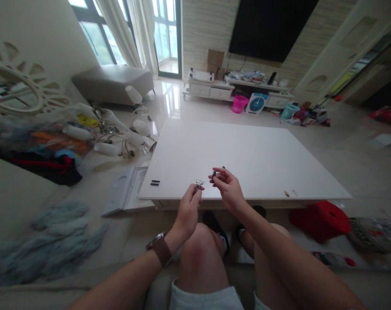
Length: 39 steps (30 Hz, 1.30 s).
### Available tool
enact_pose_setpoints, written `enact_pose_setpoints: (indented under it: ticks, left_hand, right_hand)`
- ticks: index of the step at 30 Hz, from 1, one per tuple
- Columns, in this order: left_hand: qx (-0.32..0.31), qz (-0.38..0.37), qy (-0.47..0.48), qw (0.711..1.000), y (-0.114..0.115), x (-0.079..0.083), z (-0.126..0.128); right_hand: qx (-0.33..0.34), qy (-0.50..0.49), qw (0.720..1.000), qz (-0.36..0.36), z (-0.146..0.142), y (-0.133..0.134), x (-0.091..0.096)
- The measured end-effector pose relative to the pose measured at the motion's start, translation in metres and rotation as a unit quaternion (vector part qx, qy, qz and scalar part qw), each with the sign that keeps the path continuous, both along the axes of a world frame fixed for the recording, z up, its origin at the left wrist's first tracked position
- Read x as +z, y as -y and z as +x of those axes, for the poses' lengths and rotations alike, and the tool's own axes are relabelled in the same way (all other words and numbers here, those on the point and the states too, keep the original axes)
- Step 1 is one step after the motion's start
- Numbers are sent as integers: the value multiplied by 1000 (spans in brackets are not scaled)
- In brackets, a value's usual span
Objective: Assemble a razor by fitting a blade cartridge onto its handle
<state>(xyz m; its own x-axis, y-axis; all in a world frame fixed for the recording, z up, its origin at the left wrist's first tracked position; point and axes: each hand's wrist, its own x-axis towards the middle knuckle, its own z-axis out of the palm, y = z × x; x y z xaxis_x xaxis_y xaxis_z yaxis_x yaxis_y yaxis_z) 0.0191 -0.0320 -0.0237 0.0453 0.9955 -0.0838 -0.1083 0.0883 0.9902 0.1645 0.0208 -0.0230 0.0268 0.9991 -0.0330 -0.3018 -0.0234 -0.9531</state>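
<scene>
My left hand (189, 206), with a brown-strapped watch (160, 249) on its wrist, is closed on a small silvery metal piece (199, 184) with thin prongs; its exact kind is too small to tell. Just to the right, my right hand (228, 187) pinches a small dark block-like piece (214, 175) between thumb and fingers. Both hands are over the near edge of the white table (247, 150), a short gap between them. Two dark strips (155, 183) lie at the table's left end. A small dark and yellowish item (286, 194) rests near the front edge on the right.
A chandelier with white shades (108, 149) stands left of the table, beside an open white box (131, 189). A red roll (323, 220) is on the floor at the right. Across the room are a pink basket (239, 104) and a low TV cabinet (208, 90).
</scene>
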Motion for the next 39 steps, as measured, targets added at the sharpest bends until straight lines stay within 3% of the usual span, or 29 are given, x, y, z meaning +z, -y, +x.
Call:
enact_pose_setpoints:
  ticks: [7,14,23,39]
  left_hand:
    - [-19,-17,25,999,-1,-5,0]
    - [-42,-1,52,998,3,0,3]
    - [-53,5,49,997,3,0,3]
    - [-36,4,64,997,4,3,4]
  right_hand:
    - [10,-17,1000,-13,-4,10,0]
    - [5,-103,993,-56,-13,8,9]
    - [30,-119,991,-62,-8,12,3]
    - [112,-142,983,-31,-11,22,12]
